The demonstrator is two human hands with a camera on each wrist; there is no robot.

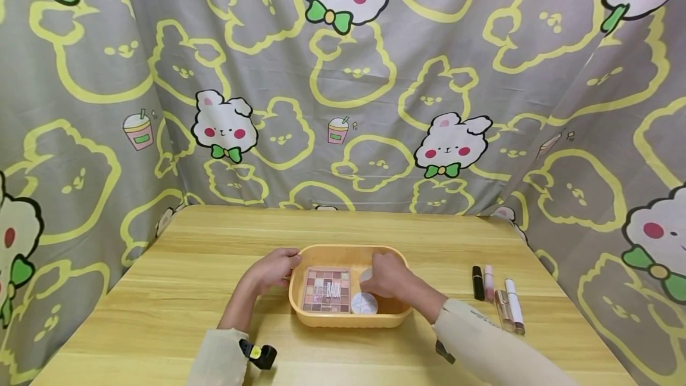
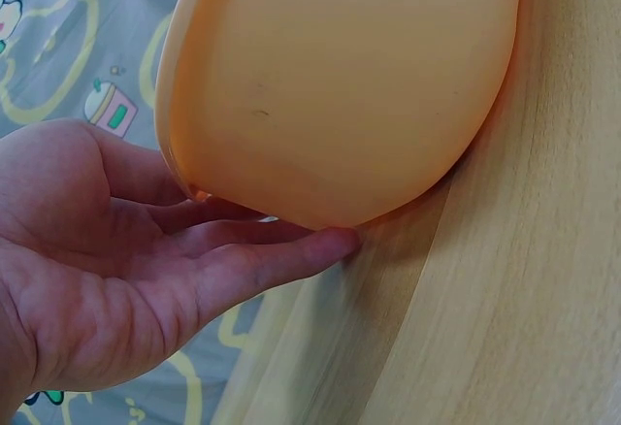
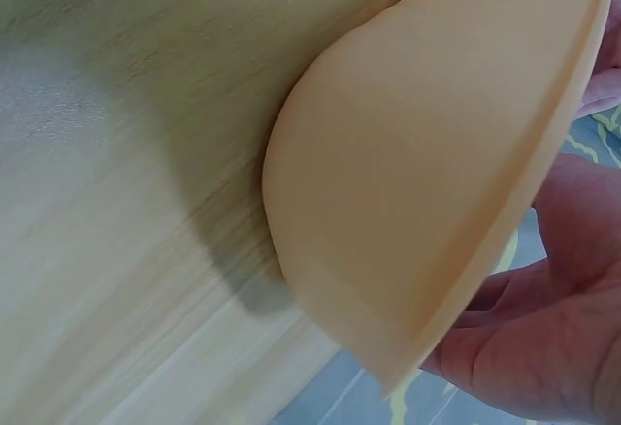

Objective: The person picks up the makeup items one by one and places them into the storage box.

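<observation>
A yellow-orange plastic basket [image 1: 351, 320] stands on the wooden table. My left hand [image 1: 275, 270] holds its left end, thumb at the rim and fingers against the outer wall, as the left wrist view shows for that hand [image 2: 146, 260]. Inside the basket lie a square eyeshadow palette [image 1: 327, 290] and a round white compact [image 1: 364, 303] with a lined pattern. My right hand [image 1: 390, 276] reaches into the basket's right half, fingers bent down. It pinches a second pale round compact [image 1: 367, 274], mostly covered by the hand. In the right wrist view the basket wall hides the fingertips.
Several slim lip-makeup tubes lie to the right of the basket: a black tube [image 1: 477, 283], a pink tube [image 1: 489, 283], a clear-bodied tube [image 1: 504, 310] and a white-capped tube [image 1: 513, 302]. A grey rabbit-print curtain [image 1: 370, 100] surrounds the wooden table [image 1: 214, 237].
</observation>
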